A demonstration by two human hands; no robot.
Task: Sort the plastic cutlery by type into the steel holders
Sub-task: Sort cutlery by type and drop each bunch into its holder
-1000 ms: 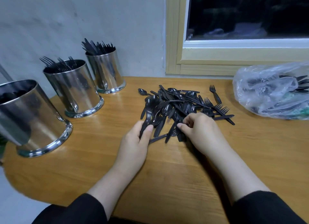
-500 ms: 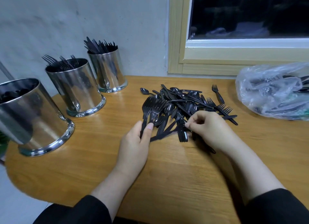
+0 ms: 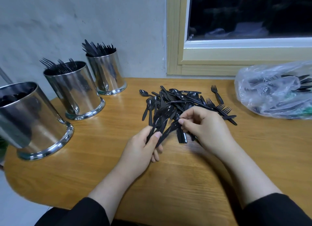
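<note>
Left hand (image 3: 142,151) clutching forks (image 3: 160,121), right hand (image 3: 205,127) seemingly pinching one, table edge (image 3: 33,193) near.

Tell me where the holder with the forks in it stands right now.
In the head view the fork holder stands at the table's left, middle of three steel holders, between the near holder and the knife holder by the wall.

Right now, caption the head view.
Left hand grips black plastic spoons; right hand pinches another from the cutlery pile.

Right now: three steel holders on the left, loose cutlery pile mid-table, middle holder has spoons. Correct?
Not quite. The head view shows fork tines sticking out of the middle holder, not spoons. The rest holds: three steel holders on the left, cutlery pile mid-table.
</note>
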